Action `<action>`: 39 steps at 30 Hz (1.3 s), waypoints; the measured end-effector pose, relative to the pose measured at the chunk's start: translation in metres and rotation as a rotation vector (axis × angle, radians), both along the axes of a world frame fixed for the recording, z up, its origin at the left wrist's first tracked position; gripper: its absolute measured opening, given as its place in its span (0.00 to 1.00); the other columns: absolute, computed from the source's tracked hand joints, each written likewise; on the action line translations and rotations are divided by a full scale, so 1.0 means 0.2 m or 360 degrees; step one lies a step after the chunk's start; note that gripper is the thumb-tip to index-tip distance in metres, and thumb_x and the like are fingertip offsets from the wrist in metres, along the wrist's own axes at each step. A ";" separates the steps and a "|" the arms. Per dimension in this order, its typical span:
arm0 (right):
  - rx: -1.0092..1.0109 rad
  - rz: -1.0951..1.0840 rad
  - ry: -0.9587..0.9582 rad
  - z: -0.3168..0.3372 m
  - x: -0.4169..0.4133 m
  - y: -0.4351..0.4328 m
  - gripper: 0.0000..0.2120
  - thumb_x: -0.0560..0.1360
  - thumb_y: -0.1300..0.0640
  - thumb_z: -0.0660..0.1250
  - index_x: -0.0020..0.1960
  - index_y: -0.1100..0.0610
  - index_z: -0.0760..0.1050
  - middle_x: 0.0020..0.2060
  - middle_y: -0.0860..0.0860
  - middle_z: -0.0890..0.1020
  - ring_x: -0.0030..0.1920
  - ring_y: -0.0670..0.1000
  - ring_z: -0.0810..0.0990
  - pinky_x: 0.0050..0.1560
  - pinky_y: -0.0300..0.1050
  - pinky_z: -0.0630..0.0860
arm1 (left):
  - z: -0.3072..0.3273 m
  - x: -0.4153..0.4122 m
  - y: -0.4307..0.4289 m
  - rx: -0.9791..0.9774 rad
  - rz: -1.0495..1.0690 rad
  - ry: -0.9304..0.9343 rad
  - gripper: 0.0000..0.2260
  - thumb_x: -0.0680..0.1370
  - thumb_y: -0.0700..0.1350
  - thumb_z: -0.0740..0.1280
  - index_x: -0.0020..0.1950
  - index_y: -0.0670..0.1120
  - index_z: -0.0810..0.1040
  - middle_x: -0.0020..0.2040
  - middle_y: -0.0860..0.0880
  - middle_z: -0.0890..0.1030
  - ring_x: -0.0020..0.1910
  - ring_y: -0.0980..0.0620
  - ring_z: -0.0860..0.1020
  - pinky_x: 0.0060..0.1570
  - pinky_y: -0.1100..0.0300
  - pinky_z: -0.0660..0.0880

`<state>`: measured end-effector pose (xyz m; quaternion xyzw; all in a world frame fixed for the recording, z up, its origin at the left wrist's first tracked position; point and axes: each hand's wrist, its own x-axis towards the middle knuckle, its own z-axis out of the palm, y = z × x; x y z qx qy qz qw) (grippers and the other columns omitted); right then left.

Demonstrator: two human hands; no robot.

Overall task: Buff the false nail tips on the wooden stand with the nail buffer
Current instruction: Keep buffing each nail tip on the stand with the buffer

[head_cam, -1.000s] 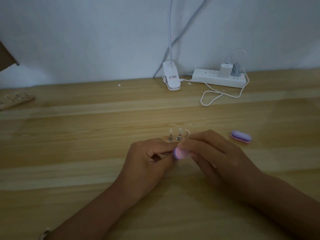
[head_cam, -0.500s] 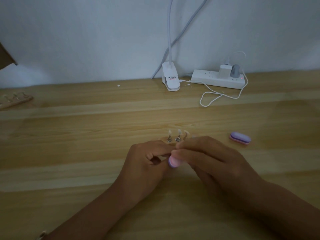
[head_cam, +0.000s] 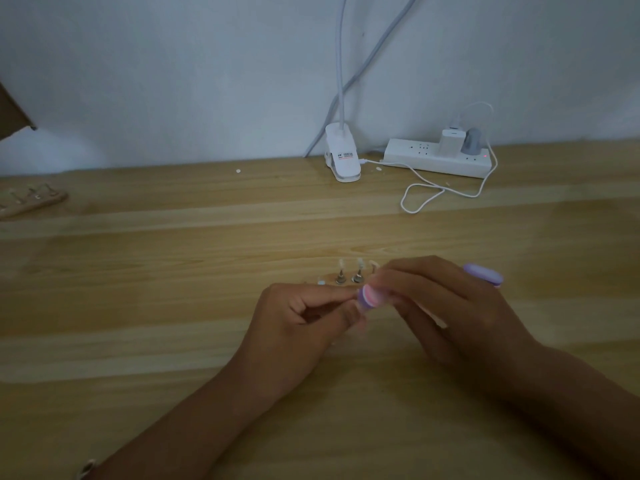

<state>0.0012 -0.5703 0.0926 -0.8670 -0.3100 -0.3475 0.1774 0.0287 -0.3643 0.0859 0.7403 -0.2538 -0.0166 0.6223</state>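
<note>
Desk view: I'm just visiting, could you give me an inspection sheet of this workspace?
Surface: wooden table, dimly lit.
Job's things: wooden stand with upright false nail tips, partly hidden by hands; nail buffer.
Clutter: second buffer beside the right hand; another stand far left; white specks.
Hands: right hand grips the nail buffer; left hand curled at the stand, grip hidden.
Cables: white cable loops from the power strip.
Surroundings: clip lamp, white wall.
</note>
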 end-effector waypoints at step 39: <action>0.0218 0.0023 0.0128 -0.03 0.01 0.01 0.09 0.79 0.65 0.66 0.55 0.62 0.82 0.52 0.53 0.82 0.53 0.48 0.80 0.60 0.29 0.67 | -0.01 0.02 0.00 -0.0030 -0.0030 0.0053 0.09 0.75 0.47 0.69 0.50 0.45 0.85 0.39 0.49 0.85 0.39 0.55 0.83 0.33 0.62 0.77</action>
